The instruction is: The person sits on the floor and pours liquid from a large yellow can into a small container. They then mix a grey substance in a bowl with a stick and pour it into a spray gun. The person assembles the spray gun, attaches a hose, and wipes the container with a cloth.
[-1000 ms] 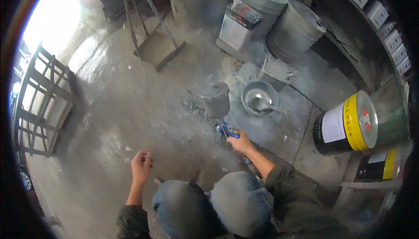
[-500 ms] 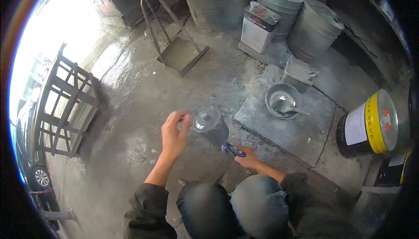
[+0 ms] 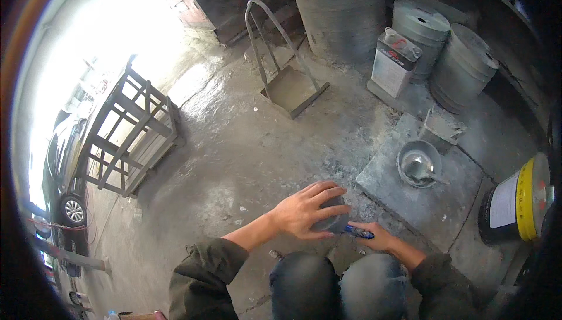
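L hand [image 3: 307, 212] lies across a round, dull grey cup [image 3: 335, 224], fingers spread apart over its top, thumb along the near side; the hand hides most of it, so can't tell if it grips or just rests. R hand [image 3: 379, 237] is clamped on a blue handle [image 3: 360, 232] at the cup's right side. Cup sits just in front of the knees [image 3: 372, 282], which are in worn blue denim.

Beyond, a flat, dusty stone-like slab [image 3: 380, 174] w/ a straight edge bears a round bowl [image 3: 404, 151], shiny inside, w/ a utensil leaning in it, & next to it a crusty rect. container [image 3: 440, 128]. Behind: a boxy, pale-sided tin [image 3: 391, 71] & 2 ribbed cyl. drums [image 3: 418, 24]. R side: black bucket w/ yellow band [image 3: 524, 203]. L side: slatted crate [image 3: 132, 136] on rough, patchy floor [image 3: 216, 144], approx. concrete-grey; nearby, a flat-bed trolley [image 3: 287, 89] w/ bent-tube handle.
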Demonstrator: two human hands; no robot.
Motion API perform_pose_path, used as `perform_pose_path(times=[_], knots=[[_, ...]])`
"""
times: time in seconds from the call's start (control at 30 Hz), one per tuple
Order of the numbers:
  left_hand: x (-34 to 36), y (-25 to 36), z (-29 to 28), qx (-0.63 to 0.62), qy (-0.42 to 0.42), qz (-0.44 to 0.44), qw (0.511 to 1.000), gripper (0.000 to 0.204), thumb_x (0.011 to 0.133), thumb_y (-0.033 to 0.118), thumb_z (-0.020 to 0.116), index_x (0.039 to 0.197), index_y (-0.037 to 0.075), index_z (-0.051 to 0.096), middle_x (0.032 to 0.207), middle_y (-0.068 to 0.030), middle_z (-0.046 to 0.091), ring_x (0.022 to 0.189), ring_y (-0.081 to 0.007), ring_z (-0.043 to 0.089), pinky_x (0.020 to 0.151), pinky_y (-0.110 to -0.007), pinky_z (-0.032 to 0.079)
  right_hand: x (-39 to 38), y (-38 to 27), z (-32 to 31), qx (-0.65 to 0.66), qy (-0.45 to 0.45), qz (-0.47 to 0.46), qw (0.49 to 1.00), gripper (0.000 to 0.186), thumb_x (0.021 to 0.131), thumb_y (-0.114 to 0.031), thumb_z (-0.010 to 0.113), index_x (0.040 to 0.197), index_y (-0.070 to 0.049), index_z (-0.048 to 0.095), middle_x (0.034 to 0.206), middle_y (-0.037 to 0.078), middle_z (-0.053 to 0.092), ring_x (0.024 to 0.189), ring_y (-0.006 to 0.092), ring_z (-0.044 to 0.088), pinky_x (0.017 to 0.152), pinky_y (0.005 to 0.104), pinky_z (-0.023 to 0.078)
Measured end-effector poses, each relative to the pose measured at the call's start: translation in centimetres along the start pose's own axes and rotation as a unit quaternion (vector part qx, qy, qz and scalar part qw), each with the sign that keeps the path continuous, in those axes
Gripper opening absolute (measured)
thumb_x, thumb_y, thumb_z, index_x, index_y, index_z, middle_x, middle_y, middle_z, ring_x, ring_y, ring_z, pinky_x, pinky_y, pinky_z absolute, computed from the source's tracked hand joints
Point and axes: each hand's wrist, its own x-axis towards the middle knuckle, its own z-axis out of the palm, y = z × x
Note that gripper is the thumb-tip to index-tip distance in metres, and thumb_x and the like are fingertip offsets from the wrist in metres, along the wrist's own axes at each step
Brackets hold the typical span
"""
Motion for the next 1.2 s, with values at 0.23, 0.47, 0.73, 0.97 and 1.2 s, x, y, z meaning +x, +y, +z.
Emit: perform_pose_path(times=[0.23, 0.47, 0.73, 0.97, 1.2], knots=[[-0.7, 0.6, 2.0, 0.028, 0.083, -0.15, 0.985, 0.057, 0.081, 0.037, 0.07, 0.131, 0.014, 0.055, 0.135, -0.0216, 0.049, 0.122, -0.0424, 0.051, 0.101, -0.049, 0.044, -0.4, -2.2, 1.0, -0.021, 0.06, 0.103, 0.993, 0.066, 0.08, -0.01, 0.065, 0.144, -0.02, 0.049, 0.103, 0.017, 0.07, 0.084, 0.0218, 0.068, 0.079, 0.0362, 0.052], [0.5, -0.4, 0.9, -0.064, -0.017, -0.282, 0.957, 0.079, 0.073, 0.033, 0.082, 0.142, 0.02, 0.044, 0.142, -0.0224, 0.044, 0.126, -0.0439, 0.048, 0.103, -0.048, 0.044, -0.4, -1.6, 0.5, -0.163, 0.159, 0.145, 0.963, 0.065, 0.08, -0.014, 0.064, 0.143, -0.023, 0.049, 0.091, 0.021, 0.067, 0.077, 0.0382, 0.064, 0.073, 0.0418, 0.05], [0.5, -2.3, 0.3, -0.197, -0.115, -0.394, 0.891, 0.088, 0.067, 0.022, 0.085, 0.144, 0.02, 0.042, 0.136, -0.0183, 0.053, 0.123, -0.0345, 0.054, 0.1, -0.042, 0.047, -2.1, -0.2, 0.5, -0.278, 0.164, 0.207, 0.924, 0.071, 0.082, -0.021, 0.066, 0.147, -0.034, 0.04, 0.079, 0.024, 0.065, 0.073, 0.0412, 0.065, 0.07, 0.0496, 0.051], [-2.8, -4.0, 1.1, -0.36, 0.067, -0.425, 0.828, 0.088, 0.075, 0.021, 0.081, 0.149, 0.015, 0.034, 0.137, -0.0174, 0.05, 0.117, -0.0285, 0.056, 0.099, -0.039, 0.046, -3.4, -0.3, 0.3, -0.177, 0.157, 0.234, 0.943, 0.07, 0.084, -0.019, 0.066, 0.147, -0.032, 0.04, 0.087, 0.022, 0.067, 0.078, 0.0398, 0.067, 0.076, 0.0483, 0.052], [-4.5, -3.4, 1.4, -0.471, 0.193, -0.422, 0.75, 0.095, 0.071, 0.018, 0.08, 0.152, 0.016, 0.03, 0.137, -0.0175, 0.046, 0.114, -0.0264, 0.056, 0.097, -0.038, 0.046, -6.9, -0.1, -0.3, -0.096, 0.258, 0.174, 0.946, 0.064, 0.086, -0.017, 0.065, 0.145, -0.024, 0.045, 0.116, 0.021, 0.067, 0.102, 0.0345, 0.068, 0.09, 0.0372, 0.05]])
